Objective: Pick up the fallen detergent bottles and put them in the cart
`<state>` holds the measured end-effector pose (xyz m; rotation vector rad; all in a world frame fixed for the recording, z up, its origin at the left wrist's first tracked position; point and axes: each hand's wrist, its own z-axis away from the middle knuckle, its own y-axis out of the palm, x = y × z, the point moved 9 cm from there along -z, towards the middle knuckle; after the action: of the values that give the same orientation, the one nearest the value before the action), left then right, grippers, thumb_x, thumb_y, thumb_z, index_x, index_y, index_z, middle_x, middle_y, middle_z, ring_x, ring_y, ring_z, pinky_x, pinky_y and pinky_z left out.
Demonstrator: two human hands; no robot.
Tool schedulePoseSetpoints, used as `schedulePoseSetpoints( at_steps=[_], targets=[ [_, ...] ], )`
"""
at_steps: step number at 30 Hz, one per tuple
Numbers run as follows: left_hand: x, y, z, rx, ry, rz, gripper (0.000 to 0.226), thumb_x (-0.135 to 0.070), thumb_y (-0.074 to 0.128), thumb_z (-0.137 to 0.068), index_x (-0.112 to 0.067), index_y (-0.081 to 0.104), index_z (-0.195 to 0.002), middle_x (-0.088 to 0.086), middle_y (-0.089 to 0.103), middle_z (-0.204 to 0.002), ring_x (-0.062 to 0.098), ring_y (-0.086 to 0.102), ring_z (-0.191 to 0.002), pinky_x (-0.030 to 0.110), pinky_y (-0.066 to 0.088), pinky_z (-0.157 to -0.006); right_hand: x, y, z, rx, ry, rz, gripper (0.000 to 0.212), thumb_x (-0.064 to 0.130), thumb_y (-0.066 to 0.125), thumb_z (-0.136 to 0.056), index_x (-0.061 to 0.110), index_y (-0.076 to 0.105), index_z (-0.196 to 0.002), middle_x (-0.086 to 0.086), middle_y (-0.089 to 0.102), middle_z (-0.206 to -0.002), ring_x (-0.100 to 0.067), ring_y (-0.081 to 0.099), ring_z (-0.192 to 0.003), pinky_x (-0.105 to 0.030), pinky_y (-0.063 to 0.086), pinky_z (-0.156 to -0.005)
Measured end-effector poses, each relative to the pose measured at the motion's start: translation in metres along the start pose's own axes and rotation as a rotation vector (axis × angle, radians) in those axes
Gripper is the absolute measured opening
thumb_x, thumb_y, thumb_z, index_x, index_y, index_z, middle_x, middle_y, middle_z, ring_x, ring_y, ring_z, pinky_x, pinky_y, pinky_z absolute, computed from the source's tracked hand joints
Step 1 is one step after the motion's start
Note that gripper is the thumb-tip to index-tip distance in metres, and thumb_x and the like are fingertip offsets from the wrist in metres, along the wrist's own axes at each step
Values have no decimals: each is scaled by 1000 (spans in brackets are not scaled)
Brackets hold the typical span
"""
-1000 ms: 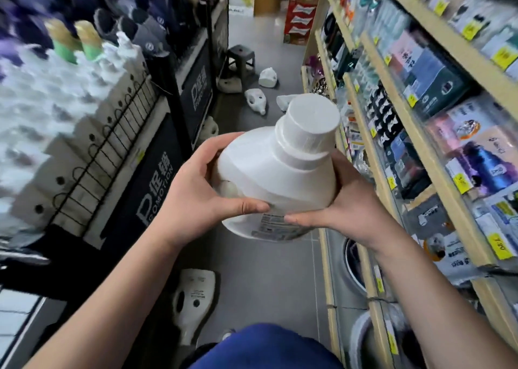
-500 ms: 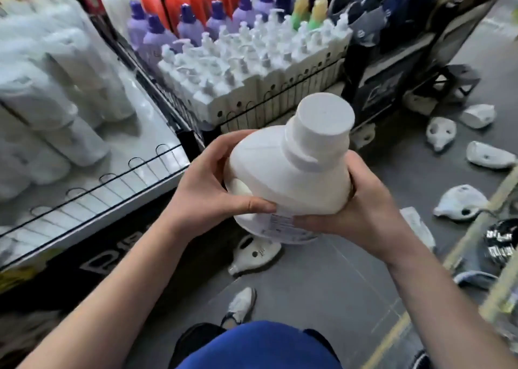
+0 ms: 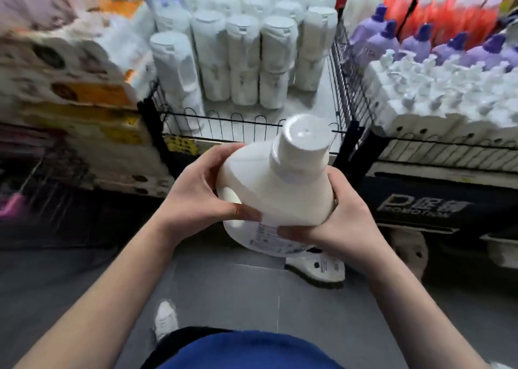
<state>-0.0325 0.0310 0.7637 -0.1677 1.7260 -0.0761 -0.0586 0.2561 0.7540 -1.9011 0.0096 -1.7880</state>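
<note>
Centre frame: left hand (image 3: 196,197) and right hand (image 3: 344,223) clasp opposite sides of a white detergent bottle (image 3: 280,195), cap (image 3: 304,141) tilted up and away. The wire cart (image 3: 238,120) sits straight ahead, upper centre, equally near both hands.

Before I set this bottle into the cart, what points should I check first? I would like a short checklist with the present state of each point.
1. Two-hand grip: the left hand and the right hand curl round the detergent bottle: ok.
2. Cap seated on the bottle: ok.
3. Free spot in the cart: bare floor shows behind the front rail: ok.
4. Bottle high enough to pass the rail: cannot tell.
5. Clear footing: a fallen bottle lies on the floor below the right hand: not ok.
</note>
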Motion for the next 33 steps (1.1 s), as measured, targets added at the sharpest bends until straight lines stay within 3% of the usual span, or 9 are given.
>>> schedulePoseSetpoints(
  at_steps=[6, 10, 13, 17, 23, 33],
  targets=[
    [19, -148, 54, -216, -5, -11, 96, -23, 101, -46, -31, 65, -134, 0, 69, -137, 21, 63, -131, 42, 51, -110, 53, 141, -50, 208, -97, 34, 89, 17, 104, -52, 46, 59, -122, 24, 69, -113, 4, 65, -102, -13, 53, -78],
    [31, -255, 84, -338, -21, -39, 98, -23, 101, -46, -23, 63, -136, -1, 69, -136, 21, 63, -130, 42, 53, -110, 99, 247, -85, 319, -157, 64, 89, 18, 104, -53, 52, 56, -120, 26, 67, -117, 2, 64, -108, -19, 55, -85],
    [38, -335, 106, -420, -36, -69, 95, -26, 102, -48, -31, 64, -135, -3, 69, -136, 20, 64, -130, 47, 53, -110, 131, 325, -110, 399, -201, 99, 91, 19, 104, -54, 47, 56, -126, 22, 67, -122, -2, 64, -113, -26, 54, -90],
    [46, -429, 139, -540, -85, -124, 91, -35, 102, -45, -51, 65, -127, -15, 68, -135, 11, 62, -130, 42, 52, -111, 166, 425, -136, 485, -247, 95, 95, 14, 104, -53, 38, 57, -132, 21, 68, -123, 1, 64, -113, -16, 52, -86],
    [60, -539, 177, -665, -161, -218, 93, -37, 105, -46, -55, 63, -127, -20, 66, -136, 8, 60, -132, 44, 48, -114, 206, 551, -166, 623, -274, 66, 99, 23, 106, -54, 37, 54, -138, 12, 67, -133, -11, 64, -122, -47, 56, -99],
    [96, -686, 182, -850, -277, -311, 96, -46, 103, -43, -52, 61, -129, -18, 66, -138, 9, 58, -135, 45, 42, -120, 248, 715, -248, 850, -365, 0, 94, 23, 105, -53, 43, 55, -130, 19, 66, -126, 0, 63, -117, -24, 51, -91]
  ],
)
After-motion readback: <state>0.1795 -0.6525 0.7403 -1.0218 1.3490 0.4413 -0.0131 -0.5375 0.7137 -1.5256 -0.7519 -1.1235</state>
